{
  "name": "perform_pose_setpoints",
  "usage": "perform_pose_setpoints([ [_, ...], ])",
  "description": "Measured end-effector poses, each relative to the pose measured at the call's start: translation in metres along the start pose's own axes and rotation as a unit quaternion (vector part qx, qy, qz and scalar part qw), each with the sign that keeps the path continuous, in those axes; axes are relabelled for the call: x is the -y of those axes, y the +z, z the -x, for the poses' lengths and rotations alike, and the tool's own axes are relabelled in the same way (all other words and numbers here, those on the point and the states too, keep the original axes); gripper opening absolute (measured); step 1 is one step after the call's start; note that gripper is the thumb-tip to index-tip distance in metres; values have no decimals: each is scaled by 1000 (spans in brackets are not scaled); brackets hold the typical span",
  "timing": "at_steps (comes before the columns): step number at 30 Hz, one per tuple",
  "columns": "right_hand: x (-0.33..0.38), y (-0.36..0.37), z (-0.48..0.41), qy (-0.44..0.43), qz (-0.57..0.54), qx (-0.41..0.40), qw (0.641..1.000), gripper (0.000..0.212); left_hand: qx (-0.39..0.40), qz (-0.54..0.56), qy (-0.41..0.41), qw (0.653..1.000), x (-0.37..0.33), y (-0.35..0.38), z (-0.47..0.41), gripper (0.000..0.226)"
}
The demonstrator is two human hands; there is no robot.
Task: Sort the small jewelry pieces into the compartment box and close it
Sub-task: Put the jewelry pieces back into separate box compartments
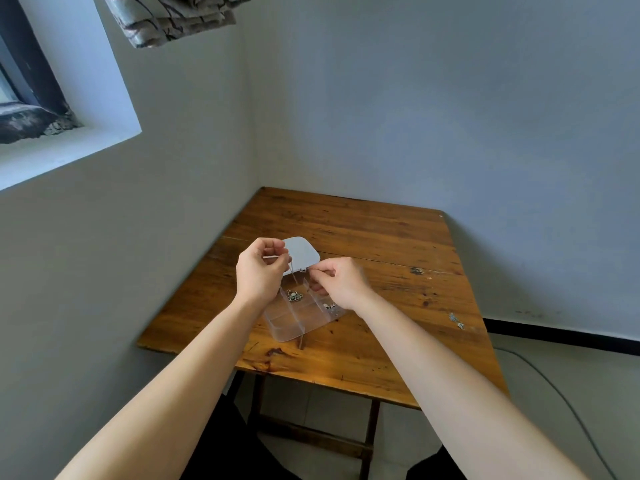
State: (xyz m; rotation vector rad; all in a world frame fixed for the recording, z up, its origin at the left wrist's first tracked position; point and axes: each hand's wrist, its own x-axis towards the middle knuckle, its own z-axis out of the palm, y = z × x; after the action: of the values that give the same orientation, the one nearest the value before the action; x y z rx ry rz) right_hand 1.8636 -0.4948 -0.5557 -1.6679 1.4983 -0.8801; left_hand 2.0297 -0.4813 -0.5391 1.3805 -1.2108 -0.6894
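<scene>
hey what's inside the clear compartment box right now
The compartment box holds a chain cluster in a middle cell and a small piece at right. The right hand hides the far cell.

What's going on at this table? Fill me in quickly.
A person is sorting jewelry into a clear compartment box on a wooden table. The left hand and right hand together hold a thin chain above the box, which lies open with its lid tipped back. One jewelry piece already sits in a middle compartment, another in a compartment on the right. A few loose pieces remain near the table's right edge.
</scene>
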Motion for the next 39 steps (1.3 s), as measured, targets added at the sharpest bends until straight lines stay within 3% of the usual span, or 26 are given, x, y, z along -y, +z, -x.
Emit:
perform_pose_setpoints([
  [6, -18, 11, 2, 52, 136, 96, 985, 24, 36, -29, -36, 998, 24, 10, 9, 15],
  [13, -43, -4, 9, 81, 79, -56, 992, 24, 127, -148, -6, 981, 49, 31, 14, 18],
  [19, -72, -6, 23, 117, 65, -49, 990, 25, 214, -287, 27, 933, 67, 37, 17, 18],
  [24, -76, -2, 28, 105, 55, -48, 992, 27, 212, -310, 46, 926, 71, 36, 20, 20],
  [33, -100, -32, 43, 103, 114, -104, 983, 32, 183, -360, 241, 882, 50, 72, 38, 25],
  [39, -142, -88, 58, 203, 292, -196, 914, 47, 275, -376, 310, 829, 47, 129, 70, 38],
])
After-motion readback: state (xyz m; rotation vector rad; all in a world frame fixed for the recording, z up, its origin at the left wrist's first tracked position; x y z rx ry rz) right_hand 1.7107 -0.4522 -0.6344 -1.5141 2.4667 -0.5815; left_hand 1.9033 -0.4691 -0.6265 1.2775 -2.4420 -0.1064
